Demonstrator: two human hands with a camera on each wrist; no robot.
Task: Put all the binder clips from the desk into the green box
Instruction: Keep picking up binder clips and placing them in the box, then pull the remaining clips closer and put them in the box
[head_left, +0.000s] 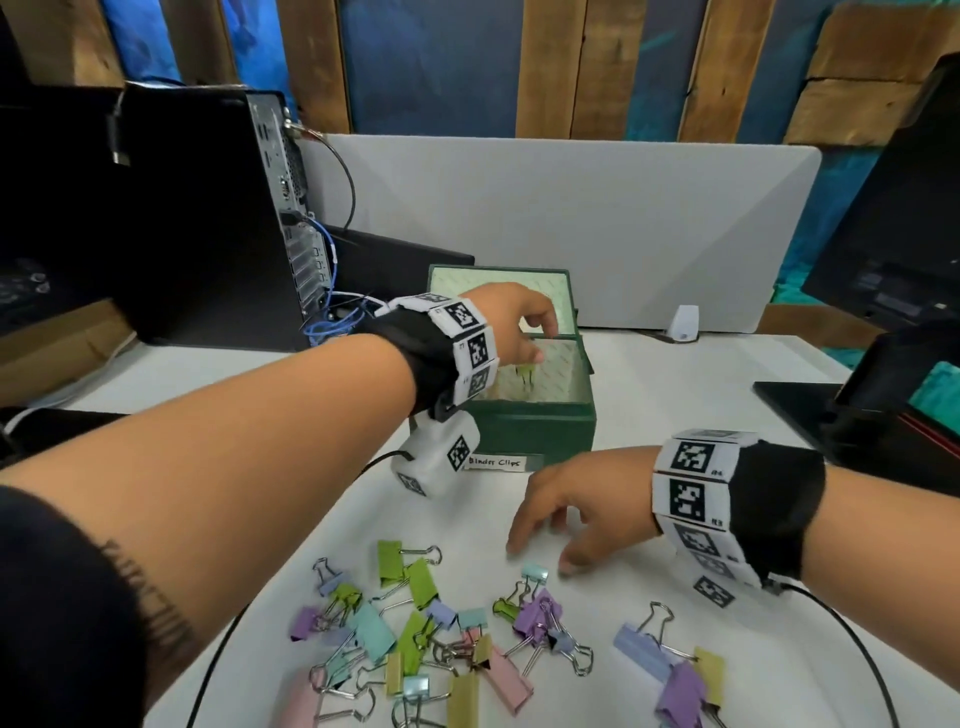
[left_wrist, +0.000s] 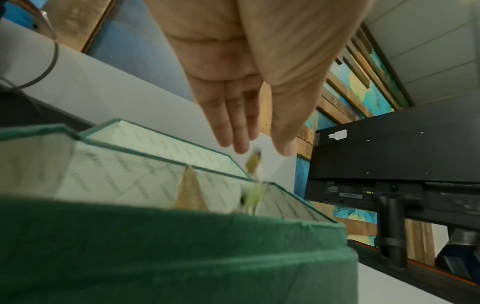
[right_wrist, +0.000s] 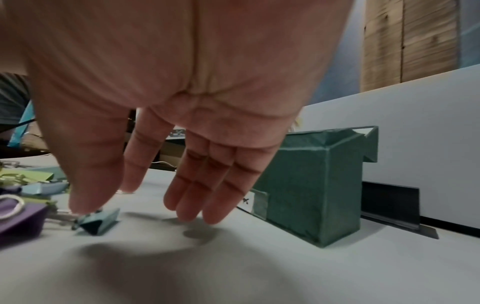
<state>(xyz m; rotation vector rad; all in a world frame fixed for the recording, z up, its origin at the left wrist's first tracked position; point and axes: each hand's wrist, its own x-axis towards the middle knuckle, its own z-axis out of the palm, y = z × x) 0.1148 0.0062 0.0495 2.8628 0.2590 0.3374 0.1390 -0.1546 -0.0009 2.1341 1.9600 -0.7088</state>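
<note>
The green box (head_left: 540, 428) stands open mid-desk, its lid tipped back, with a "Binder Clips" label on the front. My left hand (head_left: 524, 327) hovers over the opening with fingers straight; a green binder clip (head_left: 525, 375) falls blurred just beneath them, free of the hand (left_wrist: 255, 160). My right hand (head_left: 550, 530) is low over the desk with fingers spread and holds nothing. Its thumb is just above a small teal binder clip (head_left: 535, 573) (right_wrist: 100, 223). Several pastel binder clips (head_left: 415, 639) lie scattered across the near desk.
A black computer tower (head_left: 208, 208) with cables stands at the left. A grey divider panel (head_left: 571, 223) runs behind the box. A monitor (head_left: 893, 234) and its base stand at the right. Black wrist cables (head_left: 857, 649) trail over the desk.
</note>
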